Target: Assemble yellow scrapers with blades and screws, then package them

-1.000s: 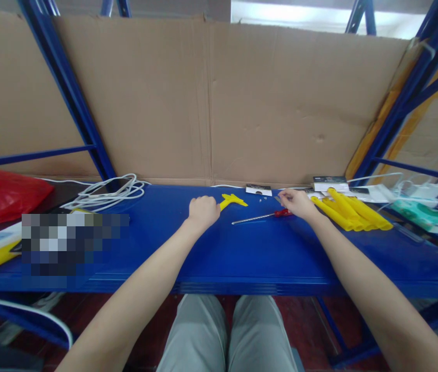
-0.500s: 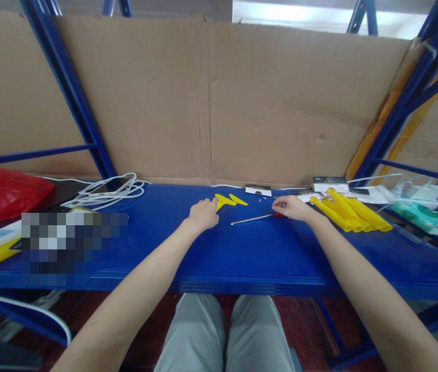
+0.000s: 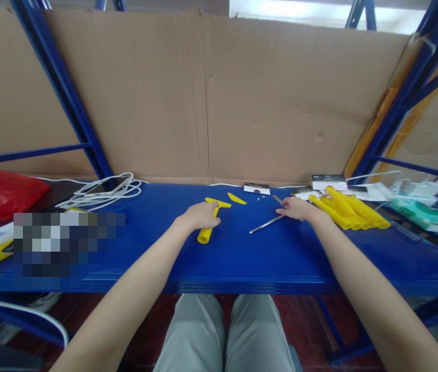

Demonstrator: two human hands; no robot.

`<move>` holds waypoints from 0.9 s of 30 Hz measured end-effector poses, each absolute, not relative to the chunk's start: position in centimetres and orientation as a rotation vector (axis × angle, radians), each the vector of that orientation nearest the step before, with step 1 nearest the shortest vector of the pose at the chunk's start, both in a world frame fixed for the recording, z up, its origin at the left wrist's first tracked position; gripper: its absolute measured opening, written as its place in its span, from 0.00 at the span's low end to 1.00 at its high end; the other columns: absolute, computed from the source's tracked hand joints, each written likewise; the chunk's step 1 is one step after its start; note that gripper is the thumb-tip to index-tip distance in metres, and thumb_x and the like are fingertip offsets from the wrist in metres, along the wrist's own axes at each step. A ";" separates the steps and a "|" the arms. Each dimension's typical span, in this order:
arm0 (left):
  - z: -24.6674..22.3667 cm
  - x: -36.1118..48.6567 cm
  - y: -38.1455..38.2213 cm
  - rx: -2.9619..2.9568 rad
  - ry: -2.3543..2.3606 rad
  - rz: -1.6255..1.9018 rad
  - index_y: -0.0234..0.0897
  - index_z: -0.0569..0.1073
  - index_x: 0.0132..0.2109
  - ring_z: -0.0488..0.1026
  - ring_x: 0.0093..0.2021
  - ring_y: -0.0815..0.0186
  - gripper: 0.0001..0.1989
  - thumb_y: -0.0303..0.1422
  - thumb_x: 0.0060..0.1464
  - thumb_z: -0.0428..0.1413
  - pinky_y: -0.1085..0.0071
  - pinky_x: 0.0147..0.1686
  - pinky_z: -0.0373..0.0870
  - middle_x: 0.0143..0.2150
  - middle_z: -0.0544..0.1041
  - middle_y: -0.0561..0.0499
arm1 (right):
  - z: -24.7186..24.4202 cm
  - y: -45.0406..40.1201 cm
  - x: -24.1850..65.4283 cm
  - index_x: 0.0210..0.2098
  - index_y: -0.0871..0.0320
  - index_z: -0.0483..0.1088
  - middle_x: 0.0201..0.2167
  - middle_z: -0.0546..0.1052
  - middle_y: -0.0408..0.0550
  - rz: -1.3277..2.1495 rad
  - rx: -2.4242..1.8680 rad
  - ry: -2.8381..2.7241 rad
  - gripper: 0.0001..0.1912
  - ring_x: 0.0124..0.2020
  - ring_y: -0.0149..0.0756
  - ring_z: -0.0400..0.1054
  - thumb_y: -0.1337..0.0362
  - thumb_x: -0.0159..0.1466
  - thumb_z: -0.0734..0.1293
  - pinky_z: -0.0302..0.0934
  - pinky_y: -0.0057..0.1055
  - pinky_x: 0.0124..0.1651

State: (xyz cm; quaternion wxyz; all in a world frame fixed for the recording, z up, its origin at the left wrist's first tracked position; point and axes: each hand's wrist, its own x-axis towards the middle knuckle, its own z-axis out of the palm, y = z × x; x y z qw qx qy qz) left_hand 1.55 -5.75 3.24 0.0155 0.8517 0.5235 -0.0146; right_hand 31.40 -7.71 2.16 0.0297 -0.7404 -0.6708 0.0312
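Note:
My left hand is closed around a yellow T-shaped scraper handle, its round open end toward me and its crosspiece pointing away. Beyond it lies a loose yellow wedge-shaped piece. At the fingertips of my right hand is a thin grey metal blade, and the fingers look pinched on it. A screwdriver lies with its shaft pointing left; its handle is hidden beneath the right hand. Two tiny screws rest near the back of the table.
Several yellow tubular handles are piled at the right. Black-and-white packets lie along the cardboard back wall. White cable and a red bag are at the left. A blue table runs across.
The left hand has turned the yellow handle so its round end shows toward me. The screwdriver has shifted right, my right hand slightly right, and the grey blade now shows at its fingertips.

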 end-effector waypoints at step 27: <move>2.1 1.1 -4.5 2.728 1.323 0.259 0.35 0.67 0.53 0.68 0.53 0.59 0.20 0.26 0.52 0.47 0.67 0.51 0.63 0.54 0.71 0.43 | 1.5 -7.4 30.5 0.47 0.63 0.69 0.50 0.70 0.61 -0.301 -2.451 -1.837 0.19 0.54 0.51 0.61 0.59 0.63 0.57 0.57 0.45 0.51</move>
